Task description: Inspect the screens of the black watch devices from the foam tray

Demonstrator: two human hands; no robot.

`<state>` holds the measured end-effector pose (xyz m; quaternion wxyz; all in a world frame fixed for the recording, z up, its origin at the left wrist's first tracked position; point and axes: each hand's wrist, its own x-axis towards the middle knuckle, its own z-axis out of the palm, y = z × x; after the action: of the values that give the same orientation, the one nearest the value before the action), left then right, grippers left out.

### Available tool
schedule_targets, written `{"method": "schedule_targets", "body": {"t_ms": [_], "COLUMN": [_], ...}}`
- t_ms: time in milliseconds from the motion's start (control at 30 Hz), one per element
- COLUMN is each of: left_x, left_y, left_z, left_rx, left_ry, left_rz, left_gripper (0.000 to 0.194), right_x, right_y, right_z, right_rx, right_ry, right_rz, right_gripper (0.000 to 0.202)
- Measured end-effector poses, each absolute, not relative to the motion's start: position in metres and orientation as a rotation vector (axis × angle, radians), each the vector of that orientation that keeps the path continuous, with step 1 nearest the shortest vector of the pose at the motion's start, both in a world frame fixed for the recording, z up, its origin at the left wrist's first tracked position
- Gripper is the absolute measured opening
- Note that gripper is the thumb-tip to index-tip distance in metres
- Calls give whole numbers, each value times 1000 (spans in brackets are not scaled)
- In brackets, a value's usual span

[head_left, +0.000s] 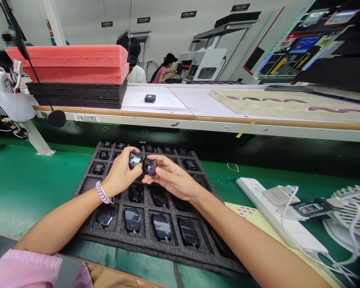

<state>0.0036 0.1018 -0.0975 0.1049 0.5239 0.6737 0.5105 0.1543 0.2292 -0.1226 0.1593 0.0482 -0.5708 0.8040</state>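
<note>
Over a dark foam tray (120, 234) I hold two small square watch bodies side by side. My left hand (121, 172) is closed on a watch body (135, 159) with a shiny face and a lit mark on it. In my right hand (171, 176), fingers and thumb pinch another dark watch body (149, 167), whose screen also shows a small lit mark. Below my hands, the tray's compartments hold several black watch bodies, such as the watch body (161, 227) in the front row. My forearms hide part of the tray.
A white power strip (276, 212) with cables and a small fan (352, 220) are at right. Behind, a shelf (156, 119) bears red foam slabs (75, 60), another small black device (150, 98) and a pale tray (276, 105). A cup of tools (15, 105) hangs at left.
</note>
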Motion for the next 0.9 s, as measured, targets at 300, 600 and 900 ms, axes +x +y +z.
{"method": "schedule_targets", "body": {"t_ms": [300,600,900], "left_x": [4,3,5], "left_y": [102,103,102], "left_z": [-97,-97,-95], "left_rx": [1556,1587,1525], "left_ry": [1990,1992,1995], "left_rz": [1484,1492,1504], "left_gripper": [34,34,35], "right_x": [155,156,157], "right_y": [230,229,229], "right_z": [-122,-122,-120], "right_rx": [147,143,53], "right_ry": [-1632,-1643,-1671], "right_rz": [2291,2289,2255], "right_gripper": [33,37,42]}}
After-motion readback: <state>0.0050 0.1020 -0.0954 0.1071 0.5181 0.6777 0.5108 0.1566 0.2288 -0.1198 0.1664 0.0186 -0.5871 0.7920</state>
